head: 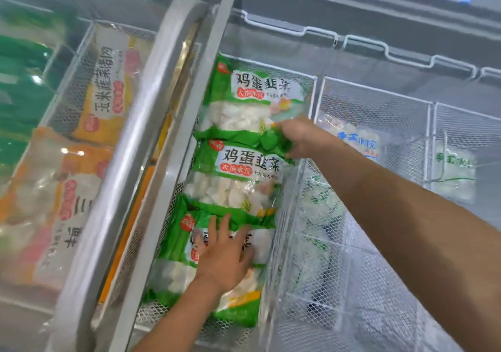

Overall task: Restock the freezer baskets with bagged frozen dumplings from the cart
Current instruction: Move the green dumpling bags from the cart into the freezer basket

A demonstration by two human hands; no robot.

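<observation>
Settling green dumpling bags into the wire basket (294,216); stocking step nearly done for this row, by the look of it. Left hand (226,259) laid flat on the nearest bag (189,273), fingers (217,232) straight and spread, pressing down, gripping nothing. Right hand (301,137) reaching further in, fingers curled round the lower edge of the far bag (252,102), pinching the green plastic just where it overlaps the middle bag (238,178). Three bags lying in a line, each lapping over the next, middle one between the two hands.

Beyond the right fingers, another basket (374,99) with a paler bag (355,140). Left of the left fingers, past the grey lid frame (151,124), orange bags (108,86) under glass. Cart out of view.

Next move likely calls for tugging the far bag straight so it lies flat, holding the near one steady meanwhile, then letting go and going back for more. Slippery plastic, so a firm pinch needed.
</observation>
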